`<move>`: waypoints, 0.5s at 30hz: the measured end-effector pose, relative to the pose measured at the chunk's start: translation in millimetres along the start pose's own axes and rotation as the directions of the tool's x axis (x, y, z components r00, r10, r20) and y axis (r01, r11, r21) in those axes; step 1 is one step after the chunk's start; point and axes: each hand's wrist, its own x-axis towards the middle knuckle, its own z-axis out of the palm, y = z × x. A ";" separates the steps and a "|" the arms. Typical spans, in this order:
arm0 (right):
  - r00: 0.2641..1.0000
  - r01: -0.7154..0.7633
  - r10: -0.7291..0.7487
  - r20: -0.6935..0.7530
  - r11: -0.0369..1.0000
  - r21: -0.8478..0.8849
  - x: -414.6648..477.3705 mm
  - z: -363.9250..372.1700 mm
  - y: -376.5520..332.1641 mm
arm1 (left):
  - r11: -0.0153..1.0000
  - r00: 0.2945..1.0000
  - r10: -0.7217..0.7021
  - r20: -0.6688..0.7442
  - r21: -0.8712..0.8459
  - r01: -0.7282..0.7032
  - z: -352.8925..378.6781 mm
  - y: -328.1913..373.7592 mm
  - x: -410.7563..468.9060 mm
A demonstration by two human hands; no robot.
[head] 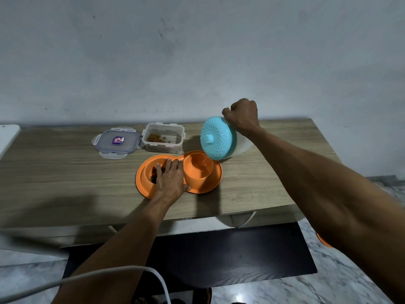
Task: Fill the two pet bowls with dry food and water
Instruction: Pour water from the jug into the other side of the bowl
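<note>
- Hands work apart. The left hand [171, 177] lies flat with straight fingers on the orange double bowl [217, 174]. The right hand [241, 116] is curled into a fist on the upper far edge of the jug [242, 149] and holds it up. The part it grips is hidden behind the fist.
- Under the left fingertips is the bowl's left well, where brown dry food [153, 175] shows just past the fingers.
- The right well [197, 170] stands just beside the thumb side of the left hand, between the two hands.
- Below the right hand the jug is tipped steeply, its teal lid [215, 139] turned toward the left hand. Its lower lip is over the right well, and what looks like a thin clear run of water falls there.
- Beyond the left hand, well apart from it, stands a clear plastic box [163, 138] with a little dry food in the bottom.
- Its loose cover [117, 142] lies flat on the side of the box away from the right hand. The cover carries a small blue sticker [118, 140] whose writing is too small to read.
- All of this rests on a wooden table [65, 172] against a grey wall [197, 51].
- A white cable [109, 272] crosses in front of the left forearm.
</note>
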 end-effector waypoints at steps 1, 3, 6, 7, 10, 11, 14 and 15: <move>1.000 0.001 -0.001 0.002 1.000 -0.002 -0.4 -0.3 -0.4 | 1.000 1.000 0.001 0.001 0.001 -0.001 -0.2 0.0 -0.4; 1.000 0.004 -0.004 0.003 1.000 -0.006 -1.3 -0.9 -1.3 | 1.000 1.000 0.004 0.001 0.002 -0.004 -1.4 0.4 -0.8; 1.000 0.012 -0.012 0.006 1.000 -0.016 -3.0 -1.7 -2.5 | 1.000 1.000 0.001 0.005 0.000 -0.001 -2.0 1.2 -1.6; 1.000 0.013 -0.013 0.008 1.000 -0.019 -3.5 -1.6 -2.6 | 1.000 1.000 0.001 0.007 0.000 -0.001 -2.1 1.6 -2.0; 1.000 0.016 -0.016 0.012 1.000 -0.020 -4.4 -1.1 -3.2 | 1.000 1.000 0.000 0.012 0.000 0.000 -2.3 2.5 -2.2; 1.000 0.018 -0.018 0.013 1.000 -0.019 -4.2 -1.0 -3.4 | 1.000 1.000 -0.001 0.013 -0.001 0.001 -2.6 2.6 -2.0; 1.000 0.024 -0.023 0.014 0.999 -0.030 -3.9 -1.8 -4.5 | 1.000 1.000 0.001 0.010 -0.005 -0.001 -2.9 2.6 -1.7; 1.000 0.029 -0.028 0.012 0.999 -0.034 -4.1 -2.3 -5.4 | 1.000 1.000 0.001 0.008 -0.003 -0.001 -3.0 2.5 -1.7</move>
